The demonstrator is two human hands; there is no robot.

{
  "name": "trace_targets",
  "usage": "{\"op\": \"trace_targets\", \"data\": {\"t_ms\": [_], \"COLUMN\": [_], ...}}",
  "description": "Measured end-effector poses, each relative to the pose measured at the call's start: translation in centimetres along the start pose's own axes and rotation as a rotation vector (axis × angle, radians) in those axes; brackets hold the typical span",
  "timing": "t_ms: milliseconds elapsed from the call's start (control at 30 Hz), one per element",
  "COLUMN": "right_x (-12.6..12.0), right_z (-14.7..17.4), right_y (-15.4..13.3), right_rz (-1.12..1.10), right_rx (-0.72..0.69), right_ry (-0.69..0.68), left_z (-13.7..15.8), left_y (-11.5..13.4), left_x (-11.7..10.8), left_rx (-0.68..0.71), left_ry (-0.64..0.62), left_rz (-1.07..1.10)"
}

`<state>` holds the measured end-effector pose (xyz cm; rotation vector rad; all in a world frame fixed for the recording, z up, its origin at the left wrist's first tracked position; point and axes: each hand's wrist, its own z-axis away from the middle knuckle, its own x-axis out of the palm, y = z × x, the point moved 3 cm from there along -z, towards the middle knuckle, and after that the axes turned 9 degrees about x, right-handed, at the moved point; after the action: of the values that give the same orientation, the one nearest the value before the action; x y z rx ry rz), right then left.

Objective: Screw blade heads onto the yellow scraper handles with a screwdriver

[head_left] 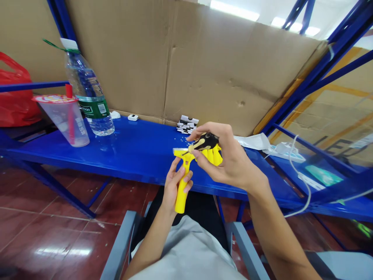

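My left hand (pixel 172 182) is wrapped round the handle of a yellow T-shaped scraper (pixel 181 196), its wide head pointing away from me at the table's front edge. My right hand (pixel 233 163) grips a short screwdriver (pixel 206 140) with a black and cream handle. The screwdriver's thin shaft slants down to the left and meets the scraper head, as far as I can tell. Several more yellow pieces (pixel 215 156) lie on the blue table behind my right hand, partly hidden by it. Small white bits (pixel 188 142) are scattered near a stack of black-and-white pieces (pixel 186 125).
On the left of the blue table (pixel 134 146) stand a large water bottle (pixel 99 105) and a plastic cup (pixel 62 120) with a red straw. A small white box (pixel 133 117) lies by the cardboard wall (pixel 218 66). White packaging (pixel 253 140) and a white cable (pixel 305 190) are on the right.
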<state>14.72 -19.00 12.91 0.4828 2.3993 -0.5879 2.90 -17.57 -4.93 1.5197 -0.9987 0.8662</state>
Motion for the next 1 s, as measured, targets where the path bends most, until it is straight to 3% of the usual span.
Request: {"op": "trace_targets", "data": {"t_ms": [200,400,567,733,900,1000], "right_x": [0.10,0.25,0.02,-0.06,-0.15,-0.28], "right_z": [-0.07,-0.21,-0.03,-0.09,0.03,0.08], "right_y": [0.43,-0.19,-0.38,-0.55,-0.30,-0.34], "right_rz": [0.010,0.001,0.069,0.055,0.064,0.023], "right_rx": [0.021,0.000,0.037,0.023,0.027,0.038], "right_ry": [0.049,-0.014,0.044,-0.025,0.048,0.015], "left_z": [-0.03,-0.08,0.01,0.04,0.06,0.01], "left_y": [0.19,0.10,0.24,0.36,0.38,0.46], "left_x": [0.25,0.10,0.39,0.26,0.31,0.32], "left_rx": [-0.002,-0.012,-0.027,-0.026,-0.043,-0.030], "left_ry": [-0.011,-0.005,-0.035,-0.010,-0.031,-0.034], "left_rz": [0.003,0.006,-0.010,0.016,0.007,0.031]}}
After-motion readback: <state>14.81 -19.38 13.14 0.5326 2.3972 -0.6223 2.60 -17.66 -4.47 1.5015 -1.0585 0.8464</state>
